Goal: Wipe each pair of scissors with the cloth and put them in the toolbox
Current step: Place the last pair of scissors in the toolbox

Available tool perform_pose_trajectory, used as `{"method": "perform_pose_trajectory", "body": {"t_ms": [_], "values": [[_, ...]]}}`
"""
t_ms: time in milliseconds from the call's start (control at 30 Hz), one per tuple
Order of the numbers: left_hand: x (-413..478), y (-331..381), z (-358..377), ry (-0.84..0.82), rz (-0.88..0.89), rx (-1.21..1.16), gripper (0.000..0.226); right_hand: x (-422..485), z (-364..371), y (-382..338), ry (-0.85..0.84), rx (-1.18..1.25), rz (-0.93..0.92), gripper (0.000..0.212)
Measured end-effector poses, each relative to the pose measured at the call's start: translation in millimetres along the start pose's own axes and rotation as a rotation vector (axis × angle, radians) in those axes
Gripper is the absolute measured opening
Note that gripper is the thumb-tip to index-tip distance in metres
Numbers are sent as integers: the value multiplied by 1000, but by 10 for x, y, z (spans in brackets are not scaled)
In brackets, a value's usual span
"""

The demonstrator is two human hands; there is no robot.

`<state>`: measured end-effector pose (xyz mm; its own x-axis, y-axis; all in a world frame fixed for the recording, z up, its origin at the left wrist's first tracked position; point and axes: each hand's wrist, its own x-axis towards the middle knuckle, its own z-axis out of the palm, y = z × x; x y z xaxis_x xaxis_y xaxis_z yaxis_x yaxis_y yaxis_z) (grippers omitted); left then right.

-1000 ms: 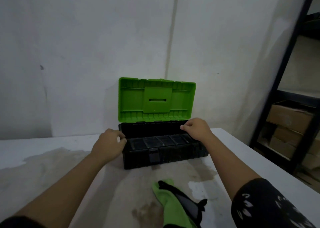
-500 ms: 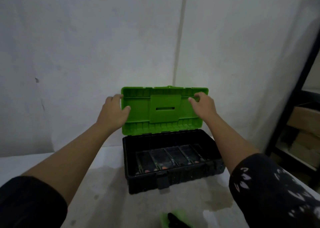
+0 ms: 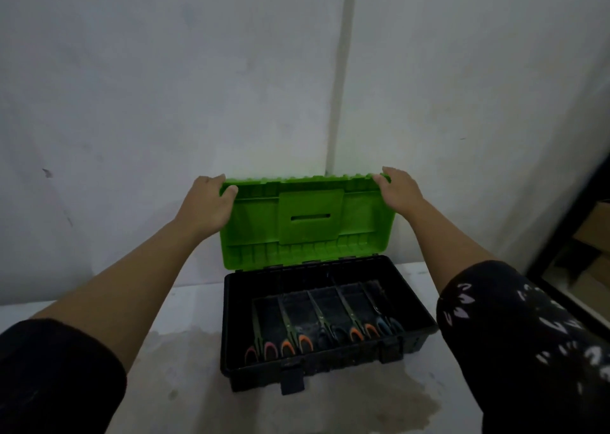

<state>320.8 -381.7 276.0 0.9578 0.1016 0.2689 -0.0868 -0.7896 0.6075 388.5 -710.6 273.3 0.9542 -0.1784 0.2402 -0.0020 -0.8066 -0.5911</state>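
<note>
Evidently closing: left hand (image 3: pixel 208 204) and right hand (image 3: pixel 397 191) each clamp the green lid (image 3: pixel 307 225) at its top corners; lower evenly over the racked scissors (image 3: pixel 325 326) below.

head camera looks down, close over open toolbox (image 3: pixel 326 318).
</note>
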Motion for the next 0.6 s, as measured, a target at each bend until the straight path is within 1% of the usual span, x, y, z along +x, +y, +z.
{"method": "perform_pose_trajectory", "body": {"t_ms": [67, 167, 233, 300, 367, 467, 533, 600], "values": [[4, 4, 2, 21, -11, -22, 48, -1, -5, 48, 19, 19, -5, 43], [-105, 72, -13, 98, -10, -31, 39, -100, -52, 117, 114, 16, -13, 37], [-241, 132, -30, 170, -54, -68, 34, -218, -109, 174, 179, 11, -7, 33], [-387, 142, -27, 219, -108, -102, 32, -341, -155, 253, 214, 54, 13, 32], [-547, 131, -13, 244, -171, -152, 29, -472, -177, 344, 242, 130, 55, 30], [-812, 100, 49, 246, -281, -211, 29, -721, -184, 470, 282, 226, 184, 26], [-1014, 82, 112, 237, -342, -234, 29, -906, -153, 569, 265, 263, 253, 32], [-1210, 57, 183, 225, -386, -255, 28, -1083, -124, 660, 259, 282, 307, 49]]}}
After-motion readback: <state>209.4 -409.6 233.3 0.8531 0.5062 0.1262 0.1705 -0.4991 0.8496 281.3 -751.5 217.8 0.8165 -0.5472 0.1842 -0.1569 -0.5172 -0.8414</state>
